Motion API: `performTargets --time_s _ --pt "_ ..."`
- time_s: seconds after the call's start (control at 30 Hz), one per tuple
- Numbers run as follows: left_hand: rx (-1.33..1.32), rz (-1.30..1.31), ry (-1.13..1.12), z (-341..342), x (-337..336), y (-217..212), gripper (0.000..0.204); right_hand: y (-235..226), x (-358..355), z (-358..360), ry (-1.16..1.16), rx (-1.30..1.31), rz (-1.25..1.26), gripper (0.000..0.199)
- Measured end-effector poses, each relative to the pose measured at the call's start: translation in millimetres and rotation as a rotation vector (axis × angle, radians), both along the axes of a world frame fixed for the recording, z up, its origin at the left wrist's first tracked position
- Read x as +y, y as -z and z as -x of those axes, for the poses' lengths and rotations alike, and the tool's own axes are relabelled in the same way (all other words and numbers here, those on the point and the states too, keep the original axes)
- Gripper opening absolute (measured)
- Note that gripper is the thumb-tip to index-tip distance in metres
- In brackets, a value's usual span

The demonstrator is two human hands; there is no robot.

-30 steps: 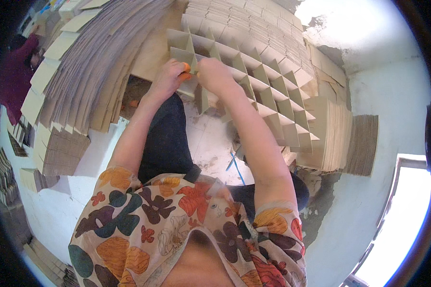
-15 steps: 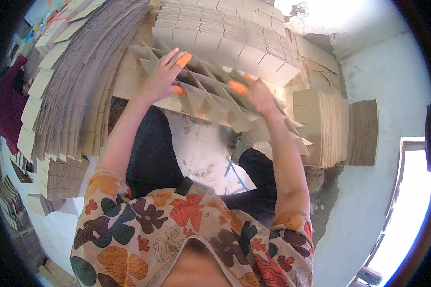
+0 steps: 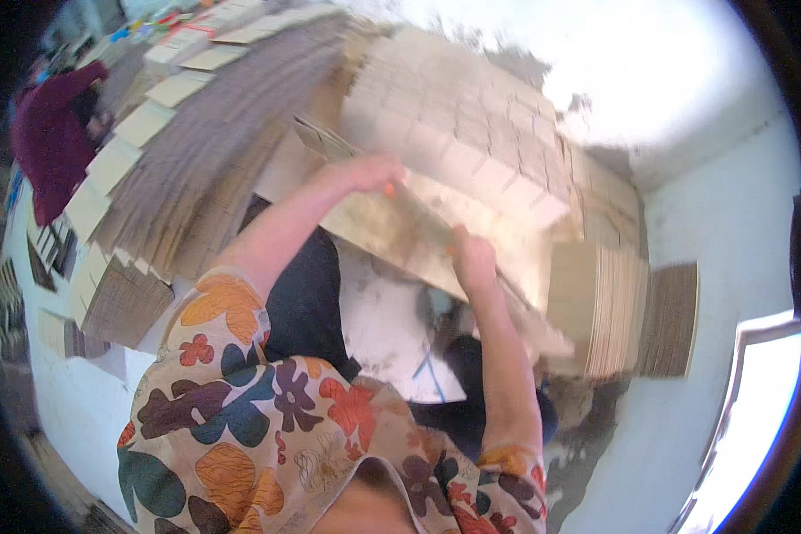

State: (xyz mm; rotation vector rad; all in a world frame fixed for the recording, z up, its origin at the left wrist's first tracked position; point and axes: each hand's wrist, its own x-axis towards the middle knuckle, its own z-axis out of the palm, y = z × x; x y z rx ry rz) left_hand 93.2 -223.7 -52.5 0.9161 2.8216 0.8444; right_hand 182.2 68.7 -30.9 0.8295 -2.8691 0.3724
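Observation:
Both my hands grip a cardboard divider, now a narrow, blurred bundle of strips running slantwise over a pale board. My left hand is closed on it toward its far left part. Farther right and nearer me, my right hand is wrapped round it. Bits of orange finger covering show on both hands. The divider's left end sticks out beyond my left hand, and its right end lies along my right forearm. Beneath it is the bare wooden board.
Slotted cardboard strips are stacked behind the board. A long stack of cardboard sheets fills the left. More strips stand at the right by the wall. A person in a maroon top is at the far left.
The divider was spread as an open lattice of crossed strips; now it is collapsed into a narrow bundle. My hands have moved nearer me, and the view has shifted.

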Motion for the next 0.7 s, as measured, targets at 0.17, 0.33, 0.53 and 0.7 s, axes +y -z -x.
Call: performTargets --time_s 0.17,0.33,0.53,0.7 --pt "0.313 0.153 0.038 -78.7 2.4 -121.8 0.031 -88.9 -3.6 -46.2 -0.023 0.365 -0.012 0.044" --pt "0.975 0.462 -0.246 -136.0 -56.4 -188.6 0.026 -137.7 44.1 -72.7 0.029 0.76 -0.062 0.048" --pt "0.733 0.79 -0.945 -128.1 -197.6 -180.8 0.025 -95.4 172.3 -68.4 0.352 0.528 -0.138 0.03" --pt "0.512 0.855 -1.017 -121.2 -244.0 -148.6 0.02 -48.6 254.2 -81.7 0.794 0.185 -0.332 0.037"
